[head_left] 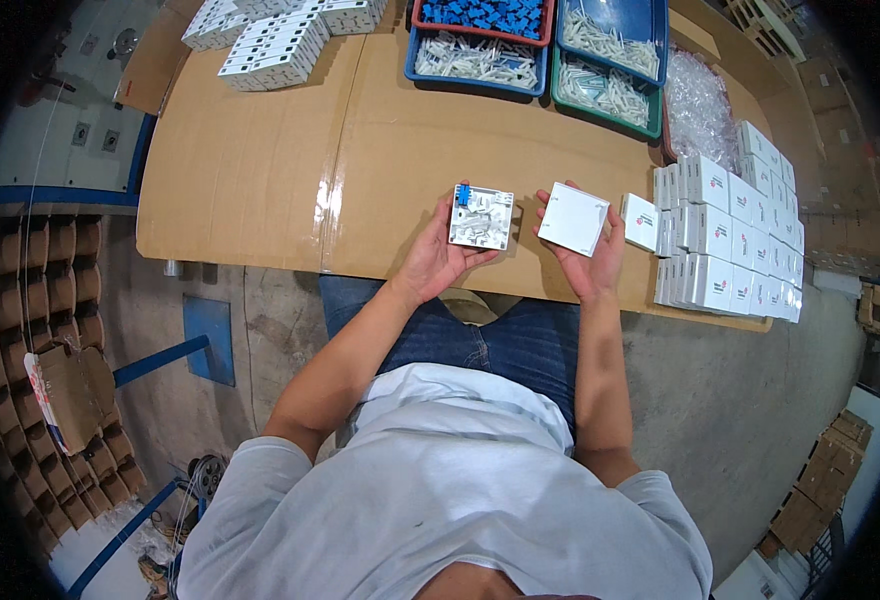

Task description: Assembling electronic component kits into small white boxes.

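Note:
Fingers closed along its left and lower edges, my left hand [434, 258] holds a square white junction box [481, 217]. Its inside faces up, showing small pale parts and a blue piece [463, 194] at the upper left corner. My right hand [593, 262] grips a flat white square cover [573, 219] by its sides. Box and cover are held apart, side by side, above the near edge of the cardboard-topped table [380, 150]. Just right of my right hand lies a white printed box [640, 222].
Stacked white boxes [725, 235] stand on the right. At the back are a red tray [430, 28] of blue pieces, blue and green trays [600, 122] of pale parts, and clear plastic bags [698, 105]. White units [275, 50] are piled at the far left.

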Tool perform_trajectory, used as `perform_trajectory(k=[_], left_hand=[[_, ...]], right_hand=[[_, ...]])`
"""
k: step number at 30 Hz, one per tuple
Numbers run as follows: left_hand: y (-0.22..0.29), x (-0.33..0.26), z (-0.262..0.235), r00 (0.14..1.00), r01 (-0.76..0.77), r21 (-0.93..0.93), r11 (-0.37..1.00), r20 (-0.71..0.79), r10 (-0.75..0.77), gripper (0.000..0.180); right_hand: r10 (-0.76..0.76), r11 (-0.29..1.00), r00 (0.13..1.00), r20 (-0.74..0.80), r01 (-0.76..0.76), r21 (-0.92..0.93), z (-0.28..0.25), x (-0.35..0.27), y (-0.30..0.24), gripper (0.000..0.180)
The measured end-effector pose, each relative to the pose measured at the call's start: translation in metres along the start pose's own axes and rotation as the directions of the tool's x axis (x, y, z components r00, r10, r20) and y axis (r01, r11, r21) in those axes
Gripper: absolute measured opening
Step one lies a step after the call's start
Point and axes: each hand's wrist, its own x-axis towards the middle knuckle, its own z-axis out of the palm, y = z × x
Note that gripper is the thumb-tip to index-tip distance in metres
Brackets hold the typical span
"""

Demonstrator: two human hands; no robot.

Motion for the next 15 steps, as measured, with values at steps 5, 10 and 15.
perform_trajectory(k=[5, 10, 15], left_hand=[[0.001, -0.004, 0.012, 0.989, 0.114, -0.092, 0.989, 0.101, -0.105, 0.049], [-0.005, -0.001, 0.000, 0.977, 0.180, -0.157, 0.971, 0.145, -0.158, 0.052], [-0.005, -0.006, 0.018, 0.995, 0.093, -0.099, 0.991, 0.047, -0.088, 0.056]], right_hand=[[-0.051, 0.979, 0.996, -0.069, 0.036, -0.202, 0.008, -0.001, 0.000, 0.071], [-0.240, 0.745, 0.971, 0.014, 0.193, -0.638, 0.017, -0.001, 0.014, 0.066], [-0.344, 0.114, 0.900, 0.270, 0.325, -0.939, 0.054, -0.001, 0.034, 0.084]])
